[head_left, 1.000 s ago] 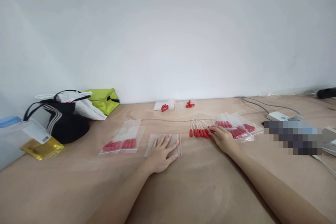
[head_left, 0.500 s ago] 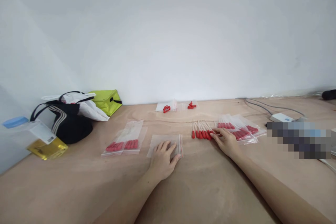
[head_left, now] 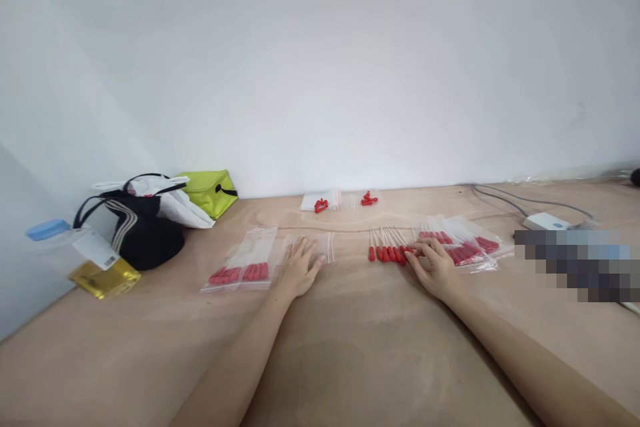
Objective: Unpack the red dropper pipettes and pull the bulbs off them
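Note:
My left hand [head_left: 299,267] lies flat with fingers spread on a zip bag [head_left: 324,248], which seems to hold nothing. A fanned row of droppers [head_left: 384,253] with red bulbs and thin pale tubes lies on the table, bulbs towards me. At the right end of that row, my right hand [head_left: 434,268] pinches a dropper bulb between thumb and fingers; most of this dropper is hidden. Left of my left hand, zip bags [head_left: 250,260] hold red-bulbed droppers. More filled zip bags [head_left: 463,250] overlap just beyond my right hand.
Loose red bulbs [head_left: 321,205] lie on bags near the wall, with another small pile [head_left: 369,199] beside them. At left stand a bottle of yellow liquid [head_left: 104,273], a black bag [head_left: 155,240] and a lime-green bag [head_left: 204,192]. A white box with cables [head_left: 545,221] sits at right.
My left hand has slid the zip bag away from me and to the left, close to the filled bags. My right hand stays at the end of the dropper row. The view has shifted slightly.

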Motion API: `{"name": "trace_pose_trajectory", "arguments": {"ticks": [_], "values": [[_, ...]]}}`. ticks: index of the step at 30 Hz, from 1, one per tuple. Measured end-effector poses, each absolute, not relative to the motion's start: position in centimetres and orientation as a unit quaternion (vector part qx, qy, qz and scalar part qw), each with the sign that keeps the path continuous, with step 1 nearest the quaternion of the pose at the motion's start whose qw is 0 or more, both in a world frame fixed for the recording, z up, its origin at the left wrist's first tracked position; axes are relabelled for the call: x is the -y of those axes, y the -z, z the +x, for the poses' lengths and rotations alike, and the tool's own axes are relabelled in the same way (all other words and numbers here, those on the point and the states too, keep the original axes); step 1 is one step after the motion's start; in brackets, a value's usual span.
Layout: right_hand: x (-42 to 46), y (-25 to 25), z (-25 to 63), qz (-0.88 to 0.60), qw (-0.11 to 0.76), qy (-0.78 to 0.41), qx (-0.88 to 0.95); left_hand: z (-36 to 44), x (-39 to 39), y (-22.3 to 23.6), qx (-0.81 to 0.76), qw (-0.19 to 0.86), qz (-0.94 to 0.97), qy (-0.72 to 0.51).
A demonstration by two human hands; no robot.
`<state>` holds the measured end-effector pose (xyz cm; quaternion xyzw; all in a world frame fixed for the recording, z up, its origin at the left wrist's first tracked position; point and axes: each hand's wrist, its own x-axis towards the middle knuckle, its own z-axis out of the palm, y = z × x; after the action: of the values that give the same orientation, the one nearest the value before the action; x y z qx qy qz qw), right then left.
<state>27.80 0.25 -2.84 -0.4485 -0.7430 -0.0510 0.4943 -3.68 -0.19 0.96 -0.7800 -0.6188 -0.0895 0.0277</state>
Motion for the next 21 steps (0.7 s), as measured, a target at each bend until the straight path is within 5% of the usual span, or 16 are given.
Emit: {"name": "trace_pose_trajectory", "arguments": {"ticks": [6,14,21], "values": [[0.0,2.9,27.6,-0.436,0.497,0.090,0.745,-6.5,0.1,-2.3,0.764,0.203,-0.599,0.128],[0.2,2.9,27.1,-0.397,0.481,0.090,0.776,-10.5,-0.6,-3.3,0.796,0.108,-0.586,0.108],[0.4,2.7,27.1,-0.396,0.492,0.095,0.770,-9.3,-1.4,-3.2,0.537,-0.017,-0.834,0.126]]}}
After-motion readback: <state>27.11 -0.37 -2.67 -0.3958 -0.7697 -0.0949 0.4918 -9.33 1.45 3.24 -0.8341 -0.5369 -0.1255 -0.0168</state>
